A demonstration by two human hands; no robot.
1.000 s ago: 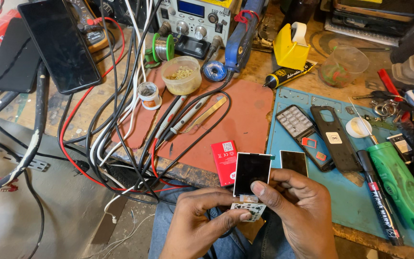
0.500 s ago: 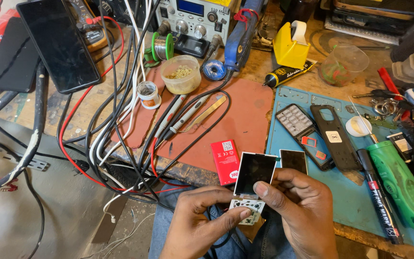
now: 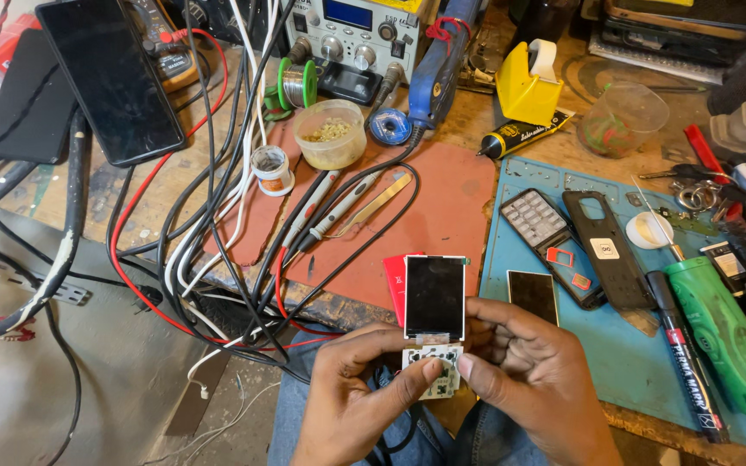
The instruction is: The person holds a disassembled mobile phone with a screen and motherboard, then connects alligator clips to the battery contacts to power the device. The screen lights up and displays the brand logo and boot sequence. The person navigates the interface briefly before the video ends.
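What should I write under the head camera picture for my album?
Two hands, left hand and right hand, hold a small screen joined to a little circuit board above a cluttered workbench.

held screen: small black rectangle, white frame, upright over blue mat near edge
spare screen: black, on mat
phone: dark screen, far left of mat
bench unit display: blue, behind mat

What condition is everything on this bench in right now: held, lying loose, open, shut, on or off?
Small display module: dark, upright, held by both hands.
Left hand: gripping its circuit board.
Right hand: gripping too.
Smartphone: screen off.
Keypad phone: opened, lying flat.
Plastic cup: uncovered.
Glue tube: capped.
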